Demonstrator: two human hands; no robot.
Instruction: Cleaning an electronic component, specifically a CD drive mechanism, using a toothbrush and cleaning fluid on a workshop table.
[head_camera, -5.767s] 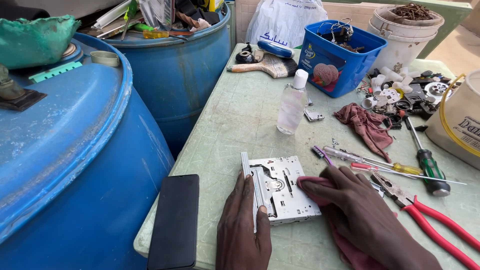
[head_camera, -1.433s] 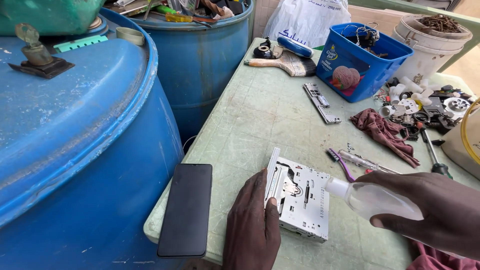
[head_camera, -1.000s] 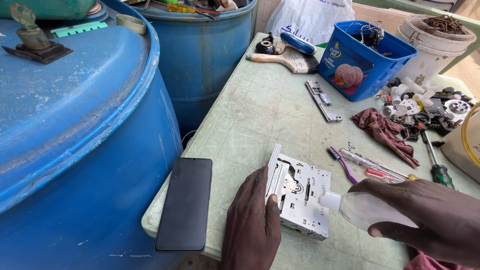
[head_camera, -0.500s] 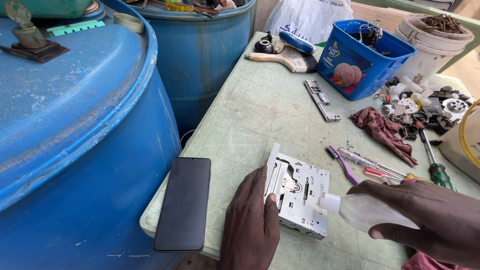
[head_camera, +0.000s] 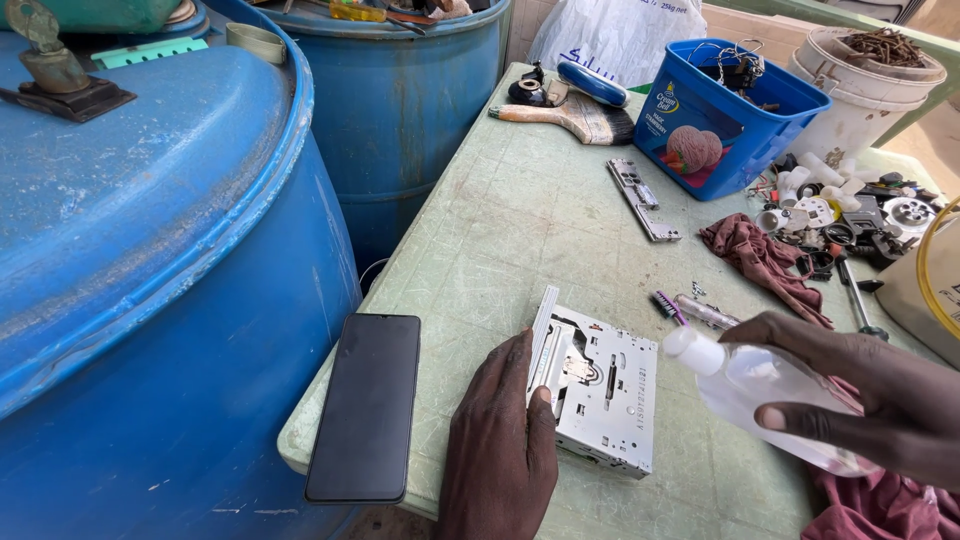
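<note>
The left hand (head_camera: 500, 440) lies flat on the near left side of a small metal box (head_camera: 600, 390). Its fingers press on the box edge and its grip is not closed around anything. The metal box is silver and has slots and small parts on top. It sits on the pale green surface (head_camera: 520, 220), near the front edge.

The right hand (head_camera: 880, 400) holds a clear plastic bottle (head_camera: 760, 390). Its grip is wrapped around the bottle's body. The bottle lies tipped on its side, and its white cap points left at the metal box. The cap is just beside the right edge of the box.

A black phone (head_camera: 365, 405) lies flat to the left of the left hand, at the near left corner of the surface. A dark red cloth (head_camera: 760, 260) lies farther back on the right. A thin metal strip (head_camera: 642, 198) lies in the middle, far from the hands. A blue tub (head_camera: 720, 120) stands behind it. A paint brush (head_camera: 570, 112) lies at the far end. A white bucket (head_camera: 860, 90) stands at the far right, with small white and grey parts near it. Two big blue barrels (head_camera: 150, 300) stand on the left side.
</note>
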